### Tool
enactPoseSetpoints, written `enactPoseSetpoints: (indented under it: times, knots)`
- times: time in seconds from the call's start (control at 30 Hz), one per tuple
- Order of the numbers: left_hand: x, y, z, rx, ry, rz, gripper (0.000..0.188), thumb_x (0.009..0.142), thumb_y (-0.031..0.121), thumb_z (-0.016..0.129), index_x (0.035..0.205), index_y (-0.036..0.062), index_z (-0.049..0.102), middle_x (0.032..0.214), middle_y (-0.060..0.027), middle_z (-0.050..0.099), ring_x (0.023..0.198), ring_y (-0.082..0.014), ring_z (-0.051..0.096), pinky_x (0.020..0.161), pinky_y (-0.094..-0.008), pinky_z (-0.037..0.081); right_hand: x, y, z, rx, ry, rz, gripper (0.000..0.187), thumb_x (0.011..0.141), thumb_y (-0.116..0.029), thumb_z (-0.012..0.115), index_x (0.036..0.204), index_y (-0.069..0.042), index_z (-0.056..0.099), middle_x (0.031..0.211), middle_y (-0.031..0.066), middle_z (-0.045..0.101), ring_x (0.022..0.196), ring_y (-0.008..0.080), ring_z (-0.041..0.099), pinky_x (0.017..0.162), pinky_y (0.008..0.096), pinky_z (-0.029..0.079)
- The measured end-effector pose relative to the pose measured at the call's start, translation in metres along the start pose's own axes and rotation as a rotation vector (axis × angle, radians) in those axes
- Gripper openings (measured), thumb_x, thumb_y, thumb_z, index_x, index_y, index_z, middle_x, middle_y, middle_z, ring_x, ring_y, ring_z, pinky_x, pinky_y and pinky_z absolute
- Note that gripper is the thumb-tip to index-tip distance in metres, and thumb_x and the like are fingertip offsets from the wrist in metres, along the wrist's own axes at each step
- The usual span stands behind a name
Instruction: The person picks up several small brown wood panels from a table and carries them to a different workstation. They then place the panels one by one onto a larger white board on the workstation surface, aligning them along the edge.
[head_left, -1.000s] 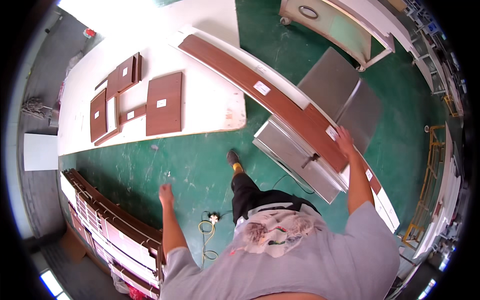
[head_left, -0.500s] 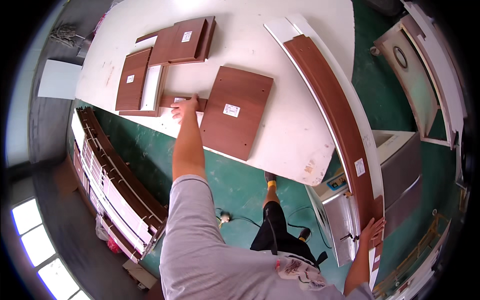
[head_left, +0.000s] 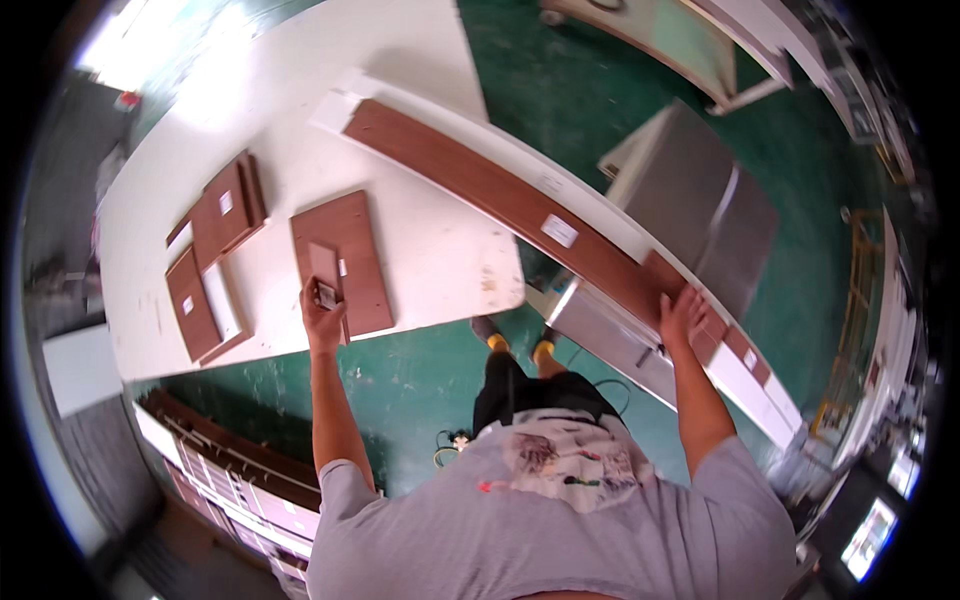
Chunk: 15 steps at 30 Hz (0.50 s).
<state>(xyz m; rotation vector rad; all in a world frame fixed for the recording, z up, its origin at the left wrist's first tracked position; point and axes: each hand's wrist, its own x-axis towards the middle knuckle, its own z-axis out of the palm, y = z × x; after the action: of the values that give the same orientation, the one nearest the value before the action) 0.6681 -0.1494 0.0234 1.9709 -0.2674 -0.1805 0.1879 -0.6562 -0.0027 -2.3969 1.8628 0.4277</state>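
Note:
My left hand [head_left: 322, 322] is closed round a short, narrow brown board [head_left: 324, 262] with a pale label, held over the near end of a larger brown panel [head_left: 368, 285]. That panel lies flat on a white table [head_left: 430, 285] and has small holes near its corners. On the right, my right hand [head_left: 683, 316] rests with fingers apart on a long brown board [head_left: 470, 180], by the place where shorter brown pieces lie along the same line. Longer white boards [head_left: 520, 157] sit under and beside the long brown one.
Small stacks of brown boards [head_left: 222, 210] lie at the table's left. Strapped bundles of boards [head_left: 235, 480] stand below the table at the lower left. A grey metal-sided cabinet [head_left: 690, 200] stands beyond the long boards. Cables [head_left: 447, 452] lie on the green floor by my feet.
My left hand has lifted the small board off the table and carried it right, over the larger panel. My right hand stays on the long boards; my view has turned to the right.

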Motion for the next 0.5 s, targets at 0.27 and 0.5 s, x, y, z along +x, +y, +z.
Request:
enactPoseSetpoints:
  times: [0.27, 0.5]
  knots:
    - [-0.019, 0.212, 0.381, 0.632, -0.787, 0.841, 0.068, 0.071, -0.004, 0.066, 0.135, 0.0177, 0.060, 0.127, -0.0094, 0.057, 0.121, -0.0338, 0.051, 0.101, -0.0455, 0.043, -0.029, 0.085, -0.011, 0.463, 0.109, -0.399, 0.088, 0.094, -0.039, 0.064, 0.160, -0.009, 0.014, 0.167, 0.0206, 0.007, 0.153, 0.0405, 0.013, 0.123, 0.0492, 0.017]
    - [-0.061, 0.171, 0.468, 0.852, -0.962, 0.995, 0.060, 0.081, 0.017, 0.069, 0.139, 0.0221, 0.056, 0.133, -0.0061, 0.054, 0.131, -0.0307, 0.046, 0.109, -0.0510, 0.037, -0.221, 0.199, 0.047, 0.664, -0.017, 0.215, 0.084, 0.091, -0.020, 0.068, 0.159, -0.009, 0.020, 0.165, 0.0219, 0.015, 0.149, 0.0416, 0.025, 0.119, 0.0435, 0.030]
